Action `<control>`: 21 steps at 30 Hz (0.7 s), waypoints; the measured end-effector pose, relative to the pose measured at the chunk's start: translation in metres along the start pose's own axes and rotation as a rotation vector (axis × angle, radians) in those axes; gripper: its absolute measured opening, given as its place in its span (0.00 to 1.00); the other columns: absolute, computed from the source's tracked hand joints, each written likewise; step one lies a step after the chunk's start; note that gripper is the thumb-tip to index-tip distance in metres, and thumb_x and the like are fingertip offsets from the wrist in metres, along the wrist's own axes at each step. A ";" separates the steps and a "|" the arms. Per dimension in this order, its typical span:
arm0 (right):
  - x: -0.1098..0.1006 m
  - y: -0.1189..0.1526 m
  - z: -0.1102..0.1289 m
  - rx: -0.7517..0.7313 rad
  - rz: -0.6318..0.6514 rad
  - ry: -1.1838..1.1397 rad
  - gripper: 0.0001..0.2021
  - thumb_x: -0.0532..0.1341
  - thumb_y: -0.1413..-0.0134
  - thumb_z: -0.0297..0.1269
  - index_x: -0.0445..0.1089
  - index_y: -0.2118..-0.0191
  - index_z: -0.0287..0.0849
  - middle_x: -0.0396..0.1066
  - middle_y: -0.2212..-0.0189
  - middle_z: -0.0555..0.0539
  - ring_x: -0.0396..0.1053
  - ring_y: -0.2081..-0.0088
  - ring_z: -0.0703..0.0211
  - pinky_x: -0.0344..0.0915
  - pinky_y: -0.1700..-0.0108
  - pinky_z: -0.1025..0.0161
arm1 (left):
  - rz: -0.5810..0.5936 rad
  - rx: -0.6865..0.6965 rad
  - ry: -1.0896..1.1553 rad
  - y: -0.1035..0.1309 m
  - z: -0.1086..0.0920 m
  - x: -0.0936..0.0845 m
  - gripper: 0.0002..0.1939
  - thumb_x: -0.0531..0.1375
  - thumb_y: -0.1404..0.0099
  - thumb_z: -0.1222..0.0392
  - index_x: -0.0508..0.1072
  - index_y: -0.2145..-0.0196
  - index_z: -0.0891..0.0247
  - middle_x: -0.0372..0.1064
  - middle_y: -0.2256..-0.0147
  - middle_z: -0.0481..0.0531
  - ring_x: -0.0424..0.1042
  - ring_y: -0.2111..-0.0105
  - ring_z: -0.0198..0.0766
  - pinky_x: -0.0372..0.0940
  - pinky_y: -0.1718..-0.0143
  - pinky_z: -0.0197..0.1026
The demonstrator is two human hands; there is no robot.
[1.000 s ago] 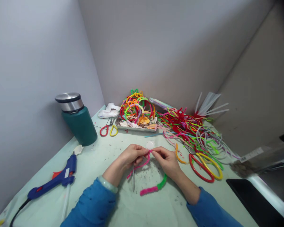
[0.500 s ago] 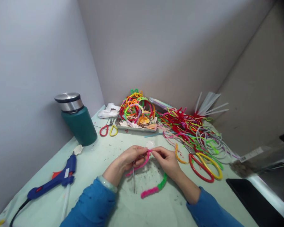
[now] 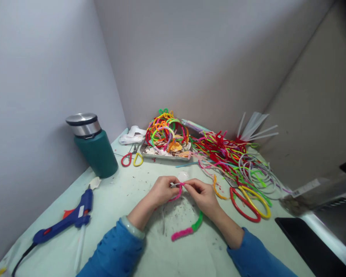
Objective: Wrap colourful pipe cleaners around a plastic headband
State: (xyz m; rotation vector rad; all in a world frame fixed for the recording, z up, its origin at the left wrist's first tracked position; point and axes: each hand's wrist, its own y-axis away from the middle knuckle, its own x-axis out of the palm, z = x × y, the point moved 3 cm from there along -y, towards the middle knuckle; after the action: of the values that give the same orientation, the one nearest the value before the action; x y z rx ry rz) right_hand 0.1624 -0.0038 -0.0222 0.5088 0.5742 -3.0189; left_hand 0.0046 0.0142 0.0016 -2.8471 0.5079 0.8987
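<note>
In front of the metal tray (image 3: 167, 157), the left hand (image 3: 161, 191) has shifted, pinching a grey wire (image 3: 163, 221) that now shows beside the pink pipe cleaner (image 3: 180, 191) pinched by the right hand (image 3: 202, 195), apparently bringing both strands together.

One shallow silver metal tray (image 3: 167, 157), and in front of it two bare hands, left hand (image 3: 162, 191) and right hand (image 3: 203, 195), with one bright pink fuzzy strip (image 3: 180, 188) between them! Two pairs of red-and-yellow-handled scissors: small pair (image 3: 130, 156) just left of the tray, large pair (image 3: 250, 202) nearer and to its right. Left of it, one dark green steel-lidded bottle (image 3: 97, 156); nearer again, one blue plastic glue gun (image 3: 78, 216)!
</note>
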 end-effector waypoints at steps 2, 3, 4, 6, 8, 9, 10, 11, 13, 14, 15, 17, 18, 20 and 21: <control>0.000 0.000 0.000 0.001 -0.003 0.007 0.10 0.58 0.48 0.39 0.74 0.69 0.39 0.69 0.78 0.50 0.61 0.77 0.65 0.57 0.74 0.68 | -0.029 0.027 -0.083 0.000 -0.002 0.000 0.10 0.58 0.48 0.57 0.75 0.71 0.67 0.60 0.81 0.43 0.56 0.78 0.29 0.50 0.77 0.32; 0.000 0.000 0.001 0.003 -0.005 0.009 0.10 0.58 0.48 0.39 0.74 0.69 0.39 0.69 0.79 0.50 0.61 0.77 0.64 0.57 0.74 0.68 | -0.041 0.047 -0.110 0.001 -0.003 -0.001 0.11 0.59 0.48 0.56 0.75 0.71 0.66 0.61 0.81 0.43 0.56 0.78 0.29 0.50 0.76 0.32; -0.001 0.000 0.001 0.005 -0.009 0.012 0.10 0.58 0.48 0.39 0.74 0.69 0.39 0.69 0.79 0.50 0.61 0.77 0.64 0.57 0.74 0.68 | -0.050 0.066 -0.127 0.001 -0.004 -0.001 0.11 0.60 0.48 0.55 0.75 0.71 0.66 0.62 0.80 0.44 0.57 0.78 0.29 0.50 0.76 0.32; -0.001 -0.001 0.002 0.008 -0.018 0.019 0.11 0.58 0.48 0.40 0.73 0.69 0.39 0.68 0.79 0.50 0.61 0.77 0.64 0.57 0.74 0.68 | -0.068 0.094 -0.143 0.001 -0.006 -0.002 0.13 0.62 0.50 0.53 0.75 0.70 0.65 0.65 0.78 0.45 0.58 0.77 0.30 0.51 0.75 0.32; -0.001 -0.001 0.003 0.010 -0.025 0.026 0.11 0.58 0.48 0.40 0.73 0.69 0.39 0.69 0.79 0.50 0.62 0.77 0.64 0.57 0.74 0.68 | -0.096 0.112 -0.141 0.001 -0.006 -0.003 0.15 0.64 0.51 0.52 0.74 0.69 0.65 0.67 0.76 0.46 0.59 0.76 0.30 0.52 0.75 0.32; -0.001 -0.001 0.003 0.011 -0.026 0.028 0.11 0.58 0.48 0.40 0.74 0.69 0.39 0.69 0.79 0.50 0.62 0.77 0.64 0.58 0.74 0.68 | -0.109 0.119 -0.132 0.001 -0.006 -0.004 0.15 0.64 0.51 0.51 0.74 0.69 0.65 0.67 0.75 0.46 0.59 0.76 0.30 0.52 0.75 0.32; -0.001 -0.001 0.003 0.012 -0.027 0.028 0.11 0.58 0.48 0.41 0.74 0.69 0.39 0.69 0.79 0.50 0.62 0.77 0.64 0.58 0.74 0.68 | -0.115 0.125 -0.118 0.001 -0.005 -0.004 0.15 0.64 0.51 0.52 0.74 0.69 0.65 0.68 0.74 0.46 0.59 0.76 0.30 0.53 0.74 0.32; -0.001 -0.001 0.003 0.013 -0.027 0.028 0.12 0.58 0.48 0.41 0.74 0.69 0.39 0.69 0.79 0.50 0.62 0.77 0.64 0.58 0.74 0.68 | -0.116 0.130 -0.101 0.000 -0.005 -0.005 0.15 0.64 0.51 0.52 0.73 0.68 0.64 0.68 0.73 0.46 0.60 0.76 0.30 0.53 0.74 0.32; -0.002 -0.001 0.003 0.015 -0.033 0.025 0.12 0.58 0.48 0.41 0.74 0.69 0.39 0.69 0.79 0.49 0.62 0.77 0.63 0.58 0.74 0.68 | -0.107 0.141 -0.071 0.000 -0.005 -0.005 0.15 0.64 0.50 0.51 0.73 0.68 0.64 0.69 0.72 0.47 0.61 0.76 0.30 0.54 0.74 0.32; -0.001 -0.001 0.003 0.015 -0.035 0.021 0.12 0.58 0.48 0.41 0.74 0.69 0.39 0.69 0.79 0.49 0.63 0.77 0.63 0.58 0.74 0.68 | -0.099 0.147 -0.063 0.000 -0.005 -0.005 0.16 0.64 0.51 0.51 0.73 0.68 0.64 0.69 0.72 0.47 0.61 0.75 0.30 0.55 0.74 0.32; -0.001 -0.001 0.003 0.015 -0.036 0.019 0.11 0.58 0.48 0.41 0.74 0.69 0.39 0.69 0.79 0.49 0.63 0.77 0.63 0.58 0.74 0.68 | -0.089 0.151 -0.057 0.000 -0.005 -0.005 0.16 0.65 0.51 0.50 0.73 0.68 0.64 0.69 0.73 0.47 0.61 0.75 0.30 0.55 0.73 0.32; -0.001 -0.001 0.003 0.013 -0.038 0.016 0.11 0.58 0.48 0.40 0.74 0.70 0.39 0.70 0.79 0.50 0.63 0.77 0.63 0.58 0.74 0.68 | -0.068 0.154 -0.049 0.000 -0.006 -0.005 0.18 0.65 0.53 0.49 0.73 0.68 0.64 0.68 0.73 0.47 0.62 0.76 0.31 0.56 0.74 0.32; -0.001 -0.001 0.003 0.013 -0.039 0.017 0.11 0.58 0.48 0.40 0.74 0.70 0.39 0.70 0.79 0.50 0.63 0.77 0.64 0.59 0.74 0.68 | -0.058 0.153 -0.046 0.000 -0.006 -0.005 0.19 0.66 0.53 0.48 0.73 0.67 0.64 0.68 0.73 0.47 0.62 0.75 0.31 0.56 0.74 0.32; -0.001 -0.001 0.003 0.016 -0.041 0.023 0.10 0.59 0.48 0.40 0.74 0.70 0.39 0.70 0.79 0.50 0.63 0.77 0.64 0.59 0.74 0.68 | -0.039 0.143 -0.047 0.001 -0.006 -0.006 0.21 0.66 0.54 0.48 0.73 0.67 0.65 0.67 0.74 0.47 0.62 0.75 0.31 0.56 0.73 0.33; -0.001 -0.001 0.003 0.016 -0.040 0.025 0.10 0.59 0.48 0.40 0.74 0.69 0.39 0.70 0.79 0.50 0.63 0.77 0.64 0.59 0.74 0.68 | -0.026 0.138 -0.049 0.001 -0.007 -0.007 0.21 0.66 0.55 0.47 0.73 0.66 0.65 0.67 0.74 0.47 0.62 0.75 0.31 0.56 0.73 0.33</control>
State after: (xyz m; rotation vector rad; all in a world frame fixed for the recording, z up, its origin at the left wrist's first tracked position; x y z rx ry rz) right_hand 0.1626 -0.0043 -0.0186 0.5435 0.5687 -3.0620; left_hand 0.0027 0.0136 0.0109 -2.6950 0.5056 0.8901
